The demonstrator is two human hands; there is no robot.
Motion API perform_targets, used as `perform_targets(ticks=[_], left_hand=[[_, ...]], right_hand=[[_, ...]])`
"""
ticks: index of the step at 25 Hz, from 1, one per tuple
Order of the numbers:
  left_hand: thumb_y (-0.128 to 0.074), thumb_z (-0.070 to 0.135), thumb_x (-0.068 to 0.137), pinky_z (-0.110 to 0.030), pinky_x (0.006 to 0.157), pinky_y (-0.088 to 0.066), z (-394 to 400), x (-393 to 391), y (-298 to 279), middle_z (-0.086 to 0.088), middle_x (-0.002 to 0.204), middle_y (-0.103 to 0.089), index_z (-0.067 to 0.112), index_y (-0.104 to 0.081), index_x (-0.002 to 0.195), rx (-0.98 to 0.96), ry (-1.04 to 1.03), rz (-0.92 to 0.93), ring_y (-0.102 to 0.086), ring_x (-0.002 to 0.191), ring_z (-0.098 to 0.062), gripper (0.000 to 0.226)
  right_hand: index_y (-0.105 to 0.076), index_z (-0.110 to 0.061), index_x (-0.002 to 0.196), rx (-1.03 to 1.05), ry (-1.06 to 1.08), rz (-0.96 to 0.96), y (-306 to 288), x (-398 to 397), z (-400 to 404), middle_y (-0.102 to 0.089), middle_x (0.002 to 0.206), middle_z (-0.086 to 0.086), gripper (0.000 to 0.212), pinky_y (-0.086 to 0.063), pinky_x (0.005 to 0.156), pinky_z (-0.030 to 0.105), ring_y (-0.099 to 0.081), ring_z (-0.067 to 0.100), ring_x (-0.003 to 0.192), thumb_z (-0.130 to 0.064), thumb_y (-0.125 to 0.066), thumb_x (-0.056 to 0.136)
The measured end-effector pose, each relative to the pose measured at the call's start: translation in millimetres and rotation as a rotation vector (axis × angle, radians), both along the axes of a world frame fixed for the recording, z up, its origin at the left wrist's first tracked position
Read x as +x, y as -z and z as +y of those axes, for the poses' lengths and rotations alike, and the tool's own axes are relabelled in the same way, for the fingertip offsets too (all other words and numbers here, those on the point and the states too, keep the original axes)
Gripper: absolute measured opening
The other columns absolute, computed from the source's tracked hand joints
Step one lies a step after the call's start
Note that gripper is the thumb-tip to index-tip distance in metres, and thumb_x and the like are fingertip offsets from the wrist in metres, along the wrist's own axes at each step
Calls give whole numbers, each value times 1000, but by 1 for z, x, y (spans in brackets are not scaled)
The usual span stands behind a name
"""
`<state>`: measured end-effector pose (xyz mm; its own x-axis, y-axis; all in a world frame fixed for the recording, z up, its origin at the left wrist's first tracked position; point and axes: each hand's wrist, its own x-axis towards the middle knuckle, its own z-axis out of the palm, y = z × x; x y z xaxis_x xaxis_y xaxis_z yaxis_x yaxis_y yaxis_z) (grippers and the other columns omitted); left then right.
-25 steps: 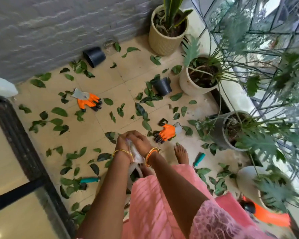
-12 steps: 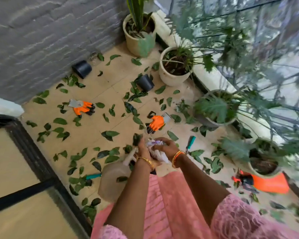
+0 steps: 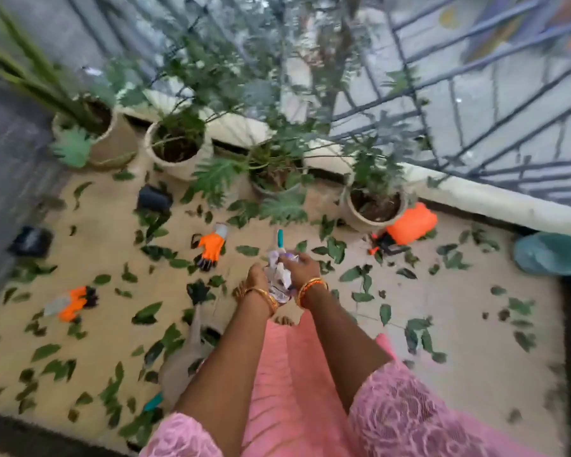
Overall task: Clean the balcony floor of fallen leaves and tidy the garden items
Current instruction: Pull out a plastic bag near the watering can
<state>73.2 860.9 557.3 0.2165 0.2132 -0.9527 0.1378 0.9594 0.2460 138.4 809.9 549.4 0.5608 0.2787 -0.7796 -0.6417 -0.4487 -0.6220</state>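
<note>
My left hand (image 3: 256, 278) and my right hand (image 3: 302, 266) are together in front of me, both gripping a crumpled white plastic bag (image 3: 279, 277) between them. Green fallen leaves (image 3: 337, 249) lie scattered all over the beige tiled floor (image 3: 468, 324). An orange glove (image 3: 210, 247) lies just left of my hands, and a second orange glove (image 3: 73, 301) lies further left. A teal-handled tool (image 3: 280, 239) rests on the floor just beyond the bag. Two black empty pots (image 3: 154, 199) (image 3: 30, 240) lie on their sides at the left.
Several potted plants (image 3: 178, 150) stand in a row along the railing ledge (image 3: 495, 199). An orange sprayer (image 3: 409, 222) lies by the rightmost pot (image 3: 373, 209). A teal basin (image 3: 549, 253) sits at the right edge. Another teal tool (image 3: 154, 401) lies near my left arm.
The view has swung to the right, toward the railing and the sprayer. My hands stay together on the bag and have worked it a little.
</note>
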Motion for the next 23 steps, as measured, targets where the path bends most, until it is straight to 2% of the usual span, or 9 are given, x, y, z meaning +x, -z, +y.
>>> perform_targets(ticks=[1,4,5,7,10,15,18,21,23], left_hand=[[-19,34,97,-28,86,-44,-14,21,-8,-15,112,-63,14,-64,91,-5,73,-30,-58,97,-26,50],[-19,24,102,-20,49,-44,-51,72,-30,-4,46,-62,15,-64,42,24,279,-44,-54,66,-23,76],[-21,27,102,-23,49,-43,-62,82,-36,-4,44,-60,17,-63,47,48,347,-34,-50,66,-23,70],[-28,36,99,-28,61,-41,-88,98,-45,-9,64,-60,15,-55,67,50,448,-37,-49,69,-23,47],[-31,46,96,-32,66,-38,-115,120,-55,-12,75,-56,14,-51,75,25,619,-85,-49,73,-25,43],[-22,59,93,-36,67,-41,-170,152,-78,-14,54,-66,6,-54,81,-76,1034,-181,-59,68,-30,64],[-30,67,87,-39,70,-45,-210,152,-75,-18,68,-70,6,-61,94,-179,1244,-182,-62,76,-31,69],[-35,68,84,-38,70,-52,-263,146,-71,-17,76,-71,8,-63,95,-198,1427,-173,-67,73,-30,68],[-36,67,85,-40,79,-49,-305,142,-67,-17,75,-71,7,-64,92,-170,1542,-165,-64,78,-30,66]], right_hand=[[-61,-5,97,-4,67,-12,-6,12,-19,-59,75,7,14,-46,48,16,-54,17,64,-5,-66,84],[-59,-4,104,15,129,-10,-26,36,-64,-65,94,17,18,-44,49,11,-55,17,74,-4,-62,86],[-59,-5,109,12,111,-19,-34,40,-75,-64,102,18,21,-44,53,14,-54,17,80,-8,-61,88],[-58,-8,114,-39,48,-72,-50,53,-101,-59,108,12,29,-44,60,18,-52,15,83,-23,-59,90],[-57,-14,105,-32,125,-82,-71,68,-139,-59,104,6,29,-46,67,25,-55,18,90,-35,-64,86],[-55,-7,113,38,433,-46,-93,65,-213,-56,82,4,30,-48,66,31,-54,20,78,-7,-65,85],[-53,-2,121,-28,602,-84,-82,50,-252,-58,90,5,47,-52,69,34,-57,18,78,-6,-72,79],[-53,-5,120,-71,791,-109,-76,26,-298,-60,103,11,50,-52,70,33,-58,20,86,-7,-75,76],[-51,-6,122,-73,951,-105,-71,12,-330,-61,112,16,51,-50,73,32,-56,21,89,-3,-72,76]])
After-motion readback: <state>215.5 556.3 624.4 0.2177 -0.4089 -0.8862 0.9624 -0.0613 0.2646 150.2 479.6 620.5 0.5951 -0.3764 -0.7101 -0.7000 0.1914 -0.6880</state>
